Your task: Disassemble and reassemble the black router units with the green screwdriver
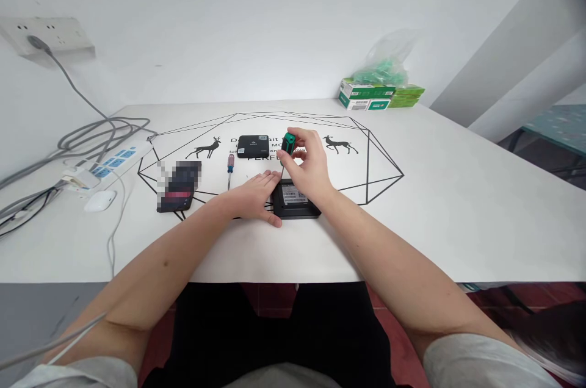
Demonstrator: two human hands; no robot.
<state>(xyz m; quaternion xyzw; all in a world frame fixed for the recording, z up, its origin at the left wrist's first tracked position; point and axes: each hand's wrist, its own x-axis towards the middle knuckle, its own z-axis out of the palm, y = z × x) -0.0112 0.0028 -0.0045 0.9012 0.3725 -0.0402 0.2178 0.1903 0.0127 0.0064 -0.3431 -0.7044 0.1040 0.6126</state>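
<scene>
A black, flat electronic box (295,211) with a white printed label lies on the table in front of me. My right hand (311,162) is closed around the green and black handle of a screwdriver (288,143), held upright. The shaft points down to the box's far left corner; whether the tip sits in a screw is too small to tell. Along the box's left side rests my left hand (256,196), fingers stretched out and thumb spread, against its edge. Farther left lies a second screwdriver (231,162) with a reddish, blue-ended handle.
A black square cover or box (253,146) lies beyond my hands. At left are a partly blurred phone (180,186), a white earphone case (100,201), a power strip (121,159) and coiled cables. Green-white boxes (366,95) and a plastic bag (384,64) stand at the back right.
</scene>
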